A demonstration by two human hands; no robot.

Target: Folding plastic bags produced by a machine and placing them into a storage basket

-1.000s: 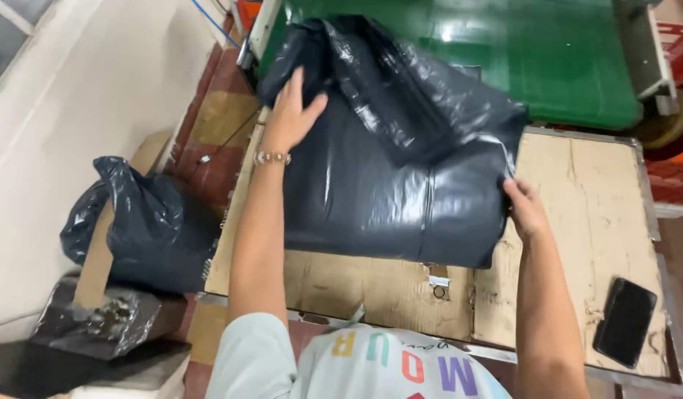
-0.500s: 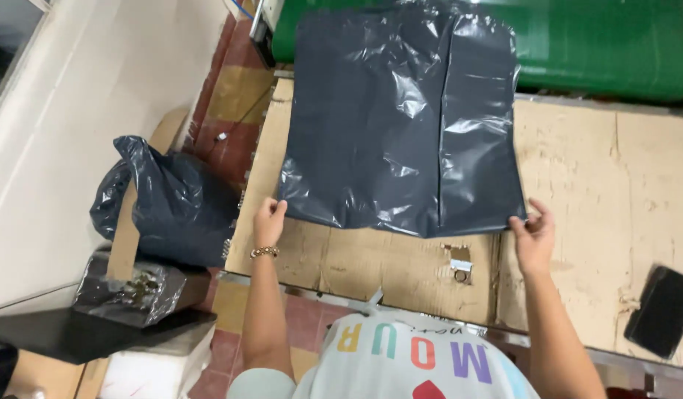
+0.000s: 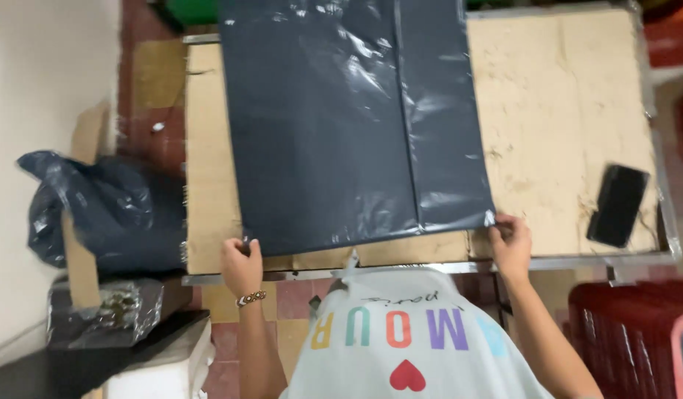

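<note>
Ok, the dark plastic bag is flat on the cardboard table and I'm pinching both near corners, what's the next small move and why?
Probably let go and smooth the dark plastic bag flat: left hand and right hand pinch its near corners at the cardboard table edge, and wrinkles show along its centre fold.

plastic bag [image 3: 341,125]: dark grey film, glossy, lightly creased, with white glare patches
table top [image 3: 563,125]: brown cardboard, matt, scuffed and rough
table frame [image 3: 578,261]: grey metal edge, dull
phone [image 3: 617,205]: black, smooth, glossy
stuffed bag [image 3: 112,214]: same shiny dark plastic, heavily crumpled
floor [image 3: 146,89]: worn red tile
</note>
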